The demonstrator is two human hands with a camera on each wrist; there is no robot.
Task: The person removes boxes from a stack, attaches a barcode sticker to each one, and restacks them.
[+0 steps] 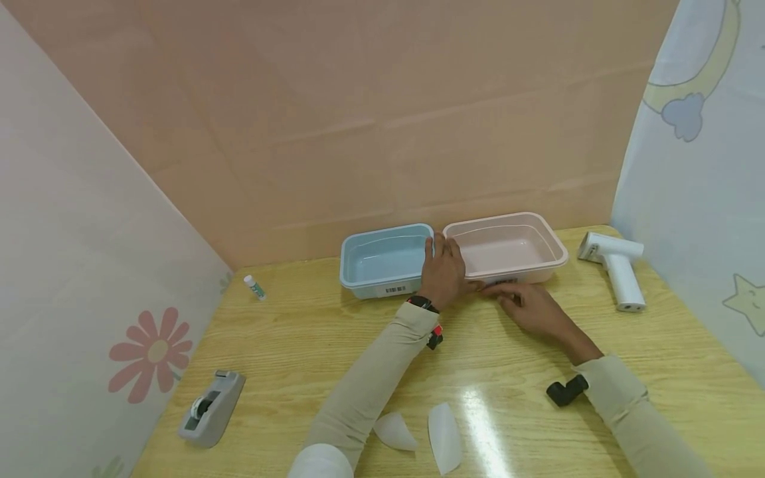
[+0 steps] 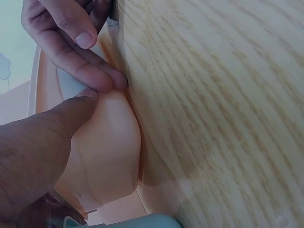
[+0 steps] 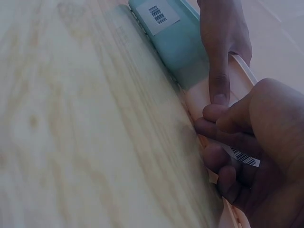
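A pink plastic basin (image 1: 501, 249) stands against the back wall, to the right of a blue basin (image 1: 388, 259). My left hand (image 1: 443, 272) grips the pink basin's near left corner. Its thumb (image 2: 71, 111) lies on the front wall, and its fingers reach over by the rim between the basins. My right hand (image 1: 532, 309) is at that same front wall, its index and middle fingertips (image 2: 102, 80) touching the surface close to the left thumb. Behind the right fingers a white barcode label (image 3: 244, 156) shows in part. Another barcode label (image 3: 159, 18) is on the blue basin.
A white handheld T-shaped device (image 1: 615, 269) lies at the right. On the left are a glue stick (image 1: 255, 287) and a grey tape dispenser (image 1: 213, 408). Two curved whitish pieces (image 1: 445, 438) lie near the front edge. Walls enclose the table at the back and sides.
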